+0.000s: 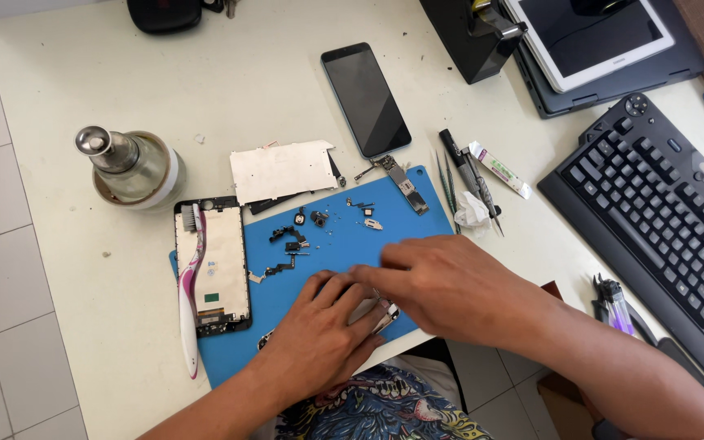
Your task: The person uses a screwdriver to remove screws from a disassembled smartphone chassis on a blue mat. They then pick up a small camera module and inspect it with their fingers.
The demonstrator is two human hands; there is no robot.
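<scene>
Both hands press together at the near edge of the blue mat (344, 244): the left hand (319, 338) lies flat on a small phone part (386, 316), mostly hidden, while the right hand (450, 285) pinches narrowly at it. Bare table (124, 73) lies open beyond. A steel-capped bottle (128, 167) stands far left.

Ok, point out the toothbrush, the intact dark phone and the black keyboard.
toothbrush (188, 314), head view, on the white and pink handle beside the opened screen.
intact dark phone (366, 99), head view, middle of its dark glass.
black keyboard (666, 224), head view, on the keys near its middle.
</scene>
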